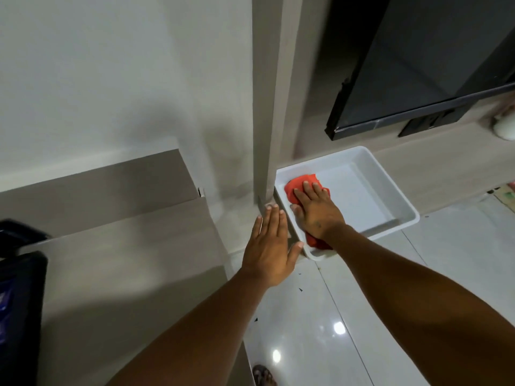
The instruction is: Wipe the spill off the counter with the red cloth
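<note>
The red cloth (299,186) lies inside a white plastic tray (390,190) on a low wood-grain counter (434,160). My right hand (315,210) lies flat on the cloth, fingers spread and pointing away from me, pressing it against the tray's floor near its left end. Part of the cloth shows beyond my fingertips and part under my wrist. My left hand (269,246) is flat and open beside the tray's near left corner, thumb close to the rim, holding nothing. No spill is visible on the counter.
A grey vertical post (269,107) stands just left of the tray. A black television (418,68) sits on the counter behind it. A beige cabinet top (125,246) lies at the left, and glossy white floor tiles (362,302) are below. A white object (504,126) rests at far right.
</note>
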Demonstrator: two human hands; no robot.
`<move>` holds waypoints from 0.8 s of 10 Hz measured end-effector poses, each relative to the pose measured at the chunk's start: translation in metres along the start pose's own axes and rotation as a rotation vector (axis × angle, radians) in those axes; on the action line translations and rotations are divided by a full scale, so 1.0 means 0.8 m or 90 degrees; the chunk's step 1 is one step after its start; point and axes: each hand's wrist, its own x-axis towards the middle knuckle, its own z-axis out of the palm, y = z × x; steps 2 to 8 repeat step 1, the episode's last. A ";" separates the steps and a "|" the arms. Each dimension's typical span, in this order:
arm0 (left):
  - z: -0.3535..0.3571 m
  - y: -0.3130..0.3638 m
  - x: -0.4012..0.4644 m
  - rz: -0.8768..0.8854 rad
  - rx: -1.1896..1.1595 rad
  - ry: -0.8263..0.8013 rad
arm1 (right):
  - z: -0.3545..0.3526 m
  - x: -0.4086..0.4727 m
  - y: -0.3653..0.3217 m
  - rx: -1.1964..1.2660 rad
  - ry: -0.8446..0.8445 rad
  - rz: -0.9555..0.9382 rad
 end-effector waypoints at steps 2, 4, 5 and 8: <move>-0.015 -0.017 -0.014 0.008 0.000 0.028 | -0.023 -0.015 -0.020 0.096 0.139 -0.006; -0.015 -0.017 -0.014 0.008 0.000 0.028 | -0.023 -0.015 -0.020 0.096 0.139 -0.006; -0.015 -0.017 -0.014 0.008 0.000 0.028 | -0.023 -0.015 -0.020 0.096 0.139 -0.006; -0.015 -0.017 -0.014 0.008 0.000 0.028 | -0.023 -0.015 -0.020 0.096 0.139 -0.006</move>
